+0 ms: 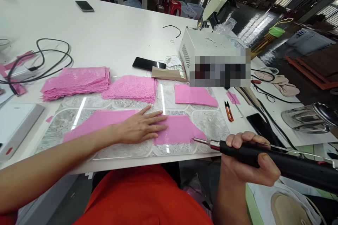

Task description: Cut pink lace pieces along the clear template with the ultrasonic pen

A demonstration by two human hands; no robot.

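My left hand (pixel 142 126) lies flat, fingers spread, across pink fabric pieces on a clear-edged, marble-patterned mat. One pink piece (pixel 102 121) extends to the left under my wrist and forearm; another pink piece (pixel 179 130) shows to the right of my fingertips. In my right hand (pixel 248 161) is a thick black-handled tool (pixel 232 149) with a tapered metal tip. That tip is at the right edge of the right-hand piece; whether it touches the fabric I cannot tell. Behind are a folded pink stack (pixel 76 82), a pink lace stack (pixel 132 89) and a pink fabric pile (pixel 195 95).
A pale metal box (pixel 211 44) stands at the back right, its front blurred out. Orange thread snips (pixel 228 111), a dark phone (pixel 260 126) and a glass jug (pixel 303 117) are on the right. Black cable loops (pixel 52 51) and a white device (pixel 19 124) lie left.
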